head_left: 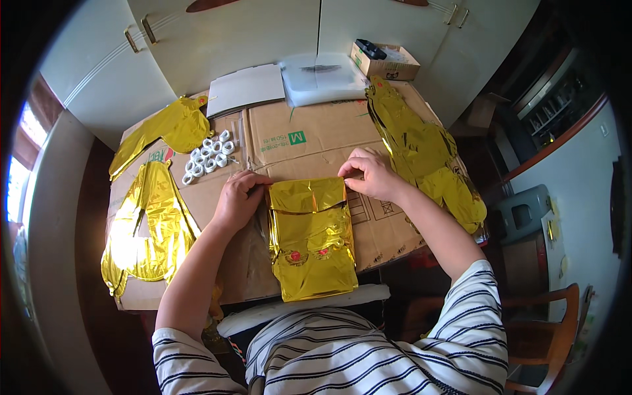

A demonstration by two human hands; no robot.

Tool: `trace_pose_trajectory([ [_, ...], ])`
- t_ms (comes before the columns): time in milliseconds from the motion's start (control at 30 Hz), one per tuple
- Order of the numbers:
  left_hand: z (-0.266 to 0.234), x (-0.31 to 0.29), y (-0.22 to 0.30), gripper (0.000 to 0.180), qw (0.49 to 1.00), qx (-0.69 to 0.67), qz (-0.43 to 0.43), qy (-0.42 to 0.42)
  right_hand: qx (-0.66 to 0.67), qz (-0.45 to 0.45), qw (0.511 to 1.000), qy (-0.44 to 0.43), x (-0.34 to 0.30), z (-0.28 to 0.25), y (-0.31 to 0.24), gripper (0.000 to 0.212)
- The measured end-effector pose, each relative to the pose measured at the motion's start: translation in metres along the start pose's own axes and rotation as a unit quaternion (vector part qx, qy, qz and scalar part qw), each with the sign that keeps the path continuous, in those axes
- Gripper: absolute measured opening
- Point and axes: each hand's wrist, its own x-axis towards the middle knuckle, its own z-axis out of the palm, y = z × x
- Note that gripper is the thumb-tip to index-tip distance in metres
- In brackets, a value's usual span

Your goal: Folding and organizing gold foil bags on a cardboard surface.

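The folded gold foil piece (309, 230) lies between the two hands, flat at the near middle of the tabletop (263, 155), its far edge level with the fingertips and the rest stretching toward the person. The left fingers (253, 178) pinch its far left corner; the right fingers (356, 164) pinch its far right corner. The exact contact under each thumb is hard to make out, and the foil's underside is hidden. Its near half shows two red spots ringed with dark marks, blurred by creases.

Just beyond the left hand sits a cluster of small white rolls (209, 162). Left of these lie a glaring gold foil shape (155, 204), partly washed out and overlapped by the left forearm, and another foil shape (187, 128) farther off. Right of the right hand, overlapping foil pieces (421, 141) are difficult to count. At the far side stand white sheets (243, 92), clear plastic (322, 82) and a small box (388, 68) whose contents are unclear. The chair (566, 322) at near right is partly cut off.
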Motion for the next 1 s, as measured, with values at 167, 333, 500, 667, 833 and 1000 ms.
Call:
trace_pose_trajectory([
  [167,0.0,-0.001,-0.003,0.021,0.999,0.019,0.026,0.012,-0.149,-0.214,0.963,0.074,0.0,-0.003,-0.004,0.011],
  [333,-0.003,-0.001,-0.006,0.02,0.991,0.086,0.103,0.011,-0.25,-0.312,0.913,0.079,0.004,-0.012,-0.015,0.012],
  [500,-0.011,0.002,0.0,0.024,0.969,0.136,0.205,0.022,-0.306,-0.352,0.881,0.084,0.006,-0.016,-0.017,0.01],
  [667,-0.018,0.006,-0.007,0.03,0.939,0.19,0.287,0.004,-0.29,-0.362,0.882,0.087,0.012,-0.013,-0.016,0.001],
  [833,-0.019,0.005,-0.012,0.036,0.935,0.197,0.294,-0.001,-0.265,-0.348,0.897,0.06,0.015,-0.015,-0.023,0.007],
  [1000,-0.018,0.003,-0.013,0.035,0.937,0.195,0.29,0.006,-0.296,-0.365,0.881,0.051,0.017,-0.012,-0.016,0.005],
])
